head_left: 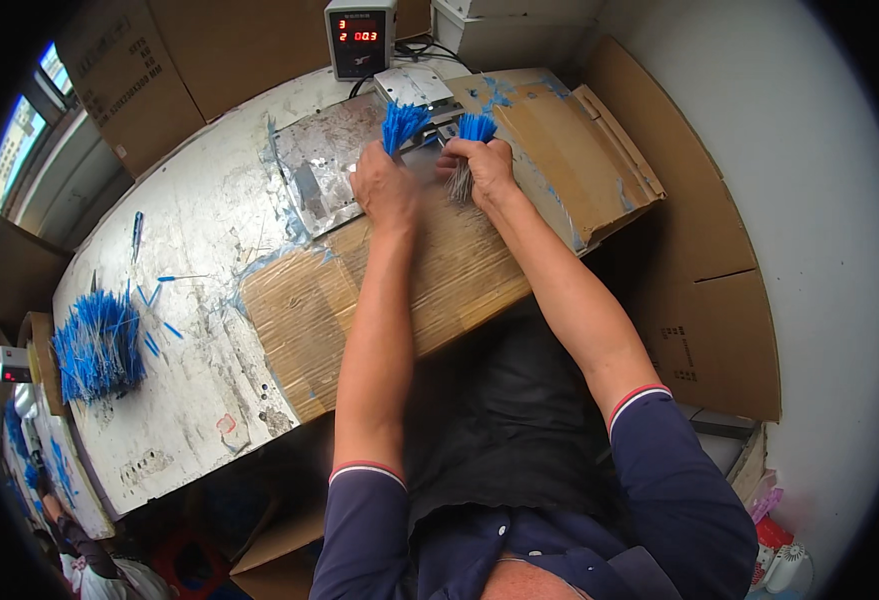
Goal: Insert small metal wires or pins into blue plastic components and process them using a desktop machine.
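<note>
My left hand (386,190) is closed round a bundle of thin wires with blue ends (403,126), the blue ends fanning upward past my fingers. Just right of it, my right hand (489,172) grips a second bundle of blue-ended wires (477,127). Bare silvery wires (459,184) hang below that grip. Both hands are over the far side of the worktable, close to a small metal fixture (414,88). Part of the fixture is hidden by the bundles.
A large pile of blue-ended wires (99,345) lies on the white worktable (209,350) at left, with loose pieces and a pen (137,237) nearby. Behind the fixture stands a box with a red display (361,40). Taped cardboard (549,150) covers the right side. Another person (109,575) is at lower left.
</note>
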A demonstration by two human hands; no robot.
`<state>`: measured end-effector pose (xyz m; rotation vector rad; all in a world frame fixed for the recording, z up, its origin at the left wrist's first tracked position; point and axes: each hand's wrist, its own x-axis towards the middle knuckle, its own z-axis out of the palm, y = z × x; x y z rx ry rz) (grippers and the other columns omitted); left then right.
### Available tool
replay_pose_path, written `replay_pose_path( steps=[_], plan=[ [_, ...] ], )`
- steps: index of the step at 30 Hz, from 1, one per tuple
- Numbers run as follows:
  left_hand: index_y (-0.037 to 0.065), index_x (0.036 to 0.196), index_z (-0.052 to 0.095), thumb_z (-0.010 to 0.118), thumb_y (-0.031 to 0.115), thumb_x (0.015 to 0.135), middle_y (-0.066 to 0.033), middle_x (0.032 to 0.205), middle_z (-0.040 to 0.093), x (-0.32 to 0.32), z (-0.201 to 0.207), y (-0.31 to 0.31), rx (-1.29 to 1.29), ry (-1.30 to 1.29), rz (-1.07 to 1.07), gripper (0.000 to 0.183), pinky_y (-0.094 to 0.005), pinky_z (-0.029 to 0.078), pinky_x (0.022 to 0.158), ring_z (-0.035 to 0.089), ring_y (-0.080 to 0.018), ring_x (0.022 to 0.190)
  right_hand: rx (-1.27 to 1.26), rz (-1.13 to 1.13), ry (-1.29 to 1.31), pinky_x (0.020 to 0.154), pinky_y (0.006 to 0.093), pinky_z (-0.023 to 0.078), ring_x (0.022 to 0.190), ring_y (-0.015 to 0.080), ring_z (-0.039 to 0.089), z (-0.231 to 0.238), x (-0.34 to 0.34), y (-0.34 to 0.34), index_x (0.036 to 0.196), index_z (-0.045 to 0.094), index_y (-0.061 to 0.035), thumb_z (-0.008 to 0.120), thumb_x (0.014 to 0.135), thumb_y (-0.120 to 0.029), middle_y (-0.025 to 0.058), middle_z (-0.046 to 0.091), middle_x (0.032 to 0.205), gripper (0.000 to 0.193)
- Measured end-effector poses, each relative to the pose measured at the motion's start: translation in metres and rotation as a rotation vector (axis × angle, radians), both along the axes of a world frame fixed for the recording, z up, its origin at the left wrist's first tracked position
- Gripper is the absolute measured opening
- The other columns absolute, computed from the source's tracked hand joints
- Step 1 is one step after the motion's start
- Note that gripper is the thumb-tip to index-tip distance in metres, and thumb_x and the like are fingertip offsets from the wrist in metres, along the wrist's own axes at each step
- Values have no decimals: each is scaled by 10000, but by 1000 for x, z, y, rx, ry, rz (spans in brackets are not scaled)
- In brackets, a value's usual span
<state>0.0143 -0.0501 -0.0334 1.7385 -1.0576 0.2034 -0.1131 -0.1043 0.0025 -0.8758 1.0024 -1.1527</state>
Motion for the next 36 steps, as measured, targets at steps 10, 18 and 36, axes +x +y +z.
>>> replay_pose_path(
  steps=[10, 18, 36],
  plan=[
    [42, 963, 622, 598, 75, 841, -181, 906, 677, -3, 4, 3, 63, -2, -74, 128, -492, 466, 777, 647, -392, 886, -21, 110, -48, 512, 362, 611, 580, 231, 675, -7, -13, 8, 882, 655, 65, 752, 797, 31, 132, 663, 733, 134],
    [42, 913, 610, 615, 43, 814, -199, 873, 673, -1, 5, 6, 5, -13, -68, 99, -525, 473, 752, 644, -424, 846, 54, 165, 13, 474, 360, 595, 528, 239, 667, 2, -12, 13, 799, 646, 58, 798, 789, 8, 140, 658, 675, 161],
    [51, 998, 606, 615, 47, 833, -171, 992, 642, -4, 7, 8, 142, -59, -102, 165, -513, 484, 771, 629, -409, 917, 72, 136, 45, 507, 335, 593, 590, 183, 671, 0, -15, 14, 876, 669, 53, 772, 793, -27, 118, 675, 742, 154]
  ],
)
